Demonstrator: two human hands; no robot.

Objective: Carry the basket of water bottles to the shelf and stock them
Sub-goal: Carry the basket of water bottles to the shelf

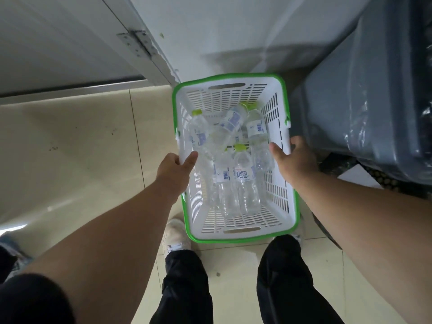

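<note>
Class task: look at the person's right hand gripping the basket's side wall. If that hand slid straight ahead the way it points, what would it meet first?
Probably the green handle hinge on the basket rim, just ahead of the right hand; depth is uncertain.

basket [233, 94]: white slotted plastic, green rim, upright | water bottles [243, 176]: clear, green-capped, lying jumbled inside

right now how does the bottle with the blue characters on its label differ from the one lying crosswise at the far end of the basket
The near bottle lies lengthwise along the basket, cap toward the far end; the crosswise bottle lies at a slant on top of other bottles. The near bottle's label shows bold blue characters; the crosswise bottle's label shows small print. Both are clear plastic with yellow-green caps.
</note>
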